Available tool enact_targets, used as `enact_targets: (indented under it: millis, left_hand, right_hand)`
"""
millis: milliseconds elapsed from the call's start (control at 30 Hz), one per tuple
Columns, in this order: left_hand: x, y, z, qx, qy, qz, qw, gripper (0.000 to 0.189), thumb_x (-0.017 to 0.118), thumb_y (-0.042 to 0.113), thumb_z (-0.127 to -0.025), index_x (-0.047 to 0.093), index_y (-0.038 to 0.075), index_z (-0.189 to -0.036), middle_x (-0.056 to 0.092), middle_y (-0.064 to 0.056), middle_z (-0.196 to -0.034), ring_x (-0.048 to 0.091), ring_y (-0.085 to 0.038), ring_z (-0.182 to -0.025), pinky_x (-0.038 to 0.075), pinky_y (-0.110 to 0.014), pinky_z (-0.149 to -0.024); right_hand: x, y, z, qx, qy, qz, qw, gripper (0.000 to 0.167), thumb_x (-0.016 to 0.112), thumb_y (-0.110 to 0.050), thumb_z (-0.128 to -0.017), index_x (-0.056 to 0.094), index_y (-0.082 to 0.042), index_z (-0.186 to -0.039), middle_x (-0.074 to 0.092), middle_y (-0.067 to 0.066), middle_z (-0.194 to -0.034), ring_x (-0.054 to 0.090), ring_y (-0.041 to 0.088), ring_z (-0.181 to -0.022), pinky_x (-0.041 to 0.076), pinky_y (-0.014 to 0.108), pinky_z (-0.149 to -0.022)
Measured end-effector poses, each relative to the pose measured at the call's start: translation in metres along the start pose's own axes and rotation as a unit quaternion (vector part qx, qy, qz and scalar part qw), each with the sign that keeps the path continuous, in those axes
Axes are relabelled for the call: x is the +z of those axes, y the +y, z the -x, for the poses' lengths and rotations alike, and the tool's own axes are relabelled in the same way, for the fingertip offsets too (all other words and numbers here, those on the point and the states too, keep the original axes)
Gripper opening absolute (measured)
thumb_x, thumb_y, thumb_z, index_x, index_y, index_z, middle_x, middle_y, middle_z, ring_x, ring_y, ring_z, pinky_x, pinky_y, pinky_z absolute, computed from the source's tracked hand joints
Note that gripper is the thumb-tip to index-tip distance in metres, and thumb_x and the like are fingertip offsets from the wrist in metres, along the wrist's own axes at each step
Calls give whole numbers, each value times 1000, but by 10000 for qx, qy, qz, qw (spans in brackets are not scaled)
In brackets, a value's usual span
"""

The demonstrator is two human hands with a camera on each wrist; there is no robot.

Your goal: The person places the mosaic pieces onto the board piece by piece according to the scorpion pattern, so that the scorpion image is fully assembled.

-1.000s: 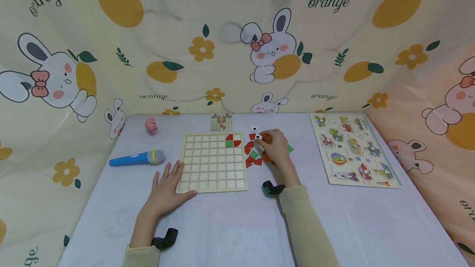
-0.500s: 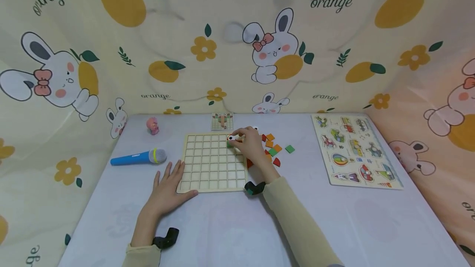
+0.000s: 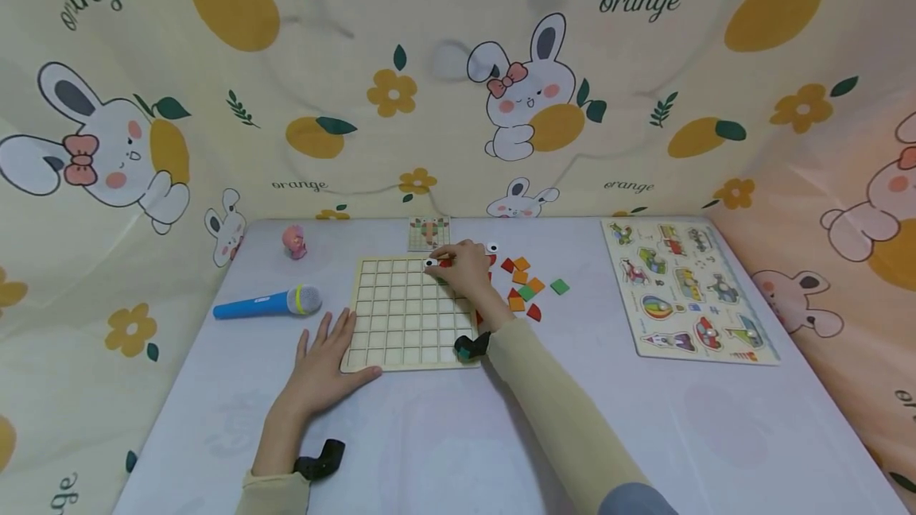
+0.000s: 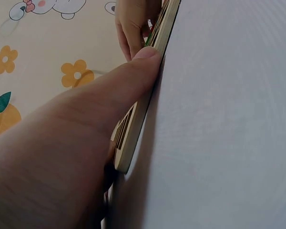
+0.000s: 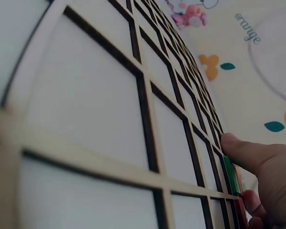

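Note:
A pale wooden grid board (image 3: pixel 401 332) lies on the table in the head view. My left hand (image 3: pixel 315 380) rests at its lower left corner with fingers spread; in the left wrist view the thumb (image 4: pixel 128 71) lies along the front edge. My right hand (image 3: pixel 465 270) is over the board's far edge, pinching a white round eye piece (image 3: pixel 430 263) with a black dot. Under that hand, a green square (image 5: pixel 231 174) and a red piece (image 5: pixel 239 212) sit in cells in the right wrist view. The eye piece is hidden there behind the fingers.
Loose red, green and orange pieces (image 3: pixel 521 278) lie right of the board, with another eye piece (image 3: pixel 492 248) behind them. A pattern card (image 3: pixel 428 243) stands beyond the board. Left are a toy microphone (image 3: pixel 258 306) and pink figurine (image 3: pixel 293 242); right, a picture puzzle (image 3: pixel 687 292).
My right hand has carried the eye piece left from the loose pieces to the board's far edge, passing over the red and green pieces. The left hand has stayed in place.

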State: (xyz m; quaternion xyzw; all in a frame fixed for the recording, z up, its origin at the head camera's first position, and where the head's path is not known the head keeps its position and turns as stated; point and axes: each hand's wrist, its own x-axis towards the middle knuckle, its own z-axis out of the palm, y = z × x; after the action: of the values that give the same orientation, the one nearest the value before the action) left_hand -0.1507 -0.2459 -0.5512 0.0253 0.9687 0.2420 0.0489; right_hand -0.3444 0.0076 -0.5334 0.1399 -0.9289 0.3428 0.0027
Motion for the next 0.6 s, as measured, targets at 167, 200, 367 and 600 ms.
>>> enact_targets:
  millis: [167, 200, 367, 600]
  left_hand:
    - [0, 0, 0, -7, -2, -27, 10000, 119, 67, 77, -87, 21, 5, -169, 18, -16, -177, 2, -44, -164, -7, -71, -126]
    - [0, 0, 1, -9, -2, -28, 10000, 119, 68, 77, -87, 21, 5, -169, 18, -16, -177, 2, -44, -164, -7, -71, -126]
    - [-2, 2, 1, -32, 0, 9, 10000, 118, 70, 75, -87, 22, 4, -169, 19, -18, -176, 2, -45, -164, -7, -71, -126]
    - [-2, 3, 1, -58, -33, -26, 10000, 118, 69, 75, -87, 21, 4, -169, 18, -17, -176, 2, -44, -164, -7, -70, -126]
  right_hand:
    - [0, 0, 1, 15, -76, 17, 10000, 32, 83, -42, -92, 82, -26, -120, 67, 12, -118, 51, 39, -118, 40, 55, -98]
    - [-1, -1, 2, 12, -94, 28, 10000, 32, 83, -42, -93, 82, -26, -120, 67, 12, -120, 51, 39, -119, 40, 55, -98]
    - [-2, -3, 3, -2, -138, 32, 9999, 29, 80, -39, -96, 82, -24, -120, 65, 16, -127, 50, 39, -122, 40, 56, -99]
    - [-1, -5, 3, 106, -176, 152, 9997, 26, 79, -42, -96, 83, -28, -118, 63, 15, -129, 49, 38, -121, 39, 54, -98]
